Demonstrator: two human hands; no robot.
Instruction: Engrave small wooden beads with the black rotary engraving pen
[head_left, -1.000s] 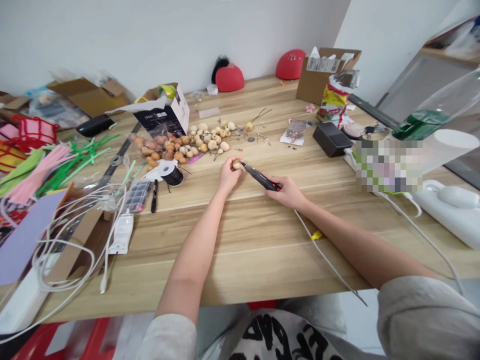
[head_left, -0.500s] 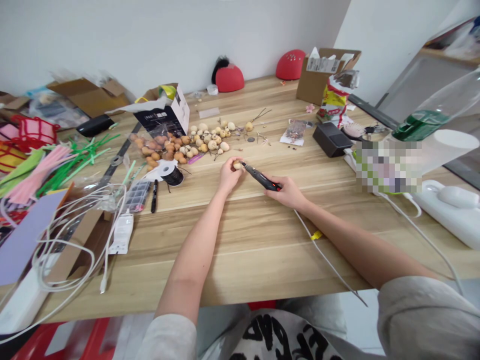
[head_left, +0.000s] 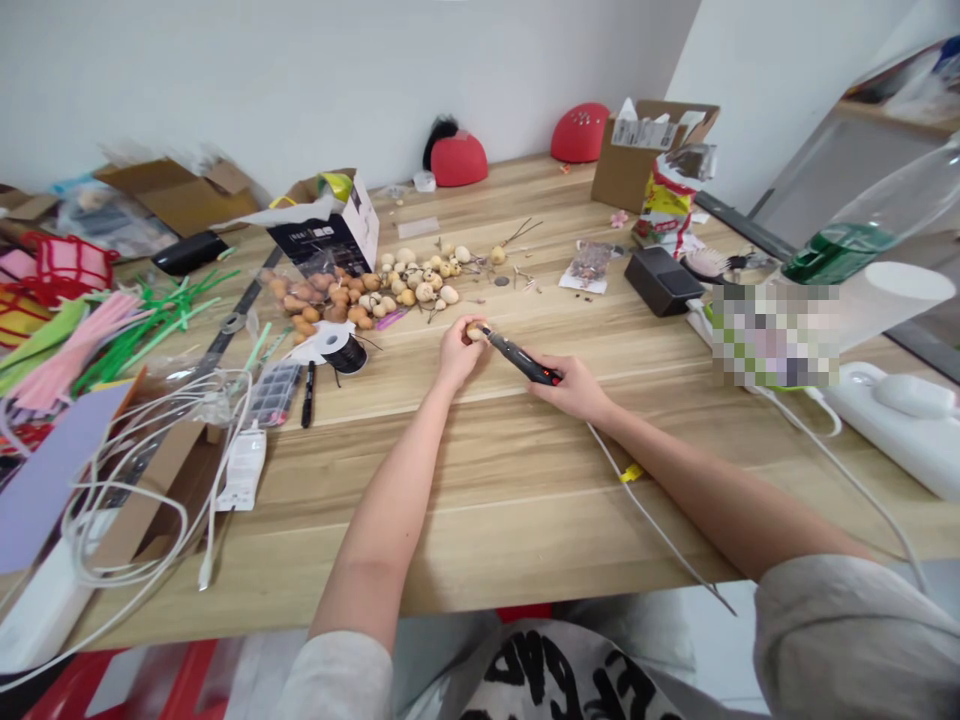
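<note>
My left hand (head_left: pixel 459 352) pinches a small tan nut-like ball (head_left: pixel 474 333) between thumb and fingers, above the middle of the table. My right hand (head_left: pixel 571 387) is wrapped around a black pen-shaped rotary tool (head_left: pixel 523 358) with red lights near its rear. The tool's tip meets or nearly meets the ball; I cannot tell which. A pale cord (head_left: pixel 637 500) with a yellow tag runs from below my right hand toward the table's front edge. Beyond my left hand lies a pile of similar tan balls (head_left: pixel 426 292), some dark-marked, next to browner ones (head_left: pixel 341 293).
Left of my hands are a spool of black cord (head_left: pixel 345 352), a black marker (head_left: pixel 308 395), a compartment box (head_left: pixel 274 392) and coiled white cables (head_left: pixel 172 500). To the right stand a black box (head_left: pixel 664 280), a tilted green-liquid bottle (head_left: pixel 840 250) and a white device (head_left: pixel 900 420).
Both hands stay in nearly the same place. The ball seems slightly turned in my left fingers, with a browner side showing now. The tool is still held against or near it.
</note>
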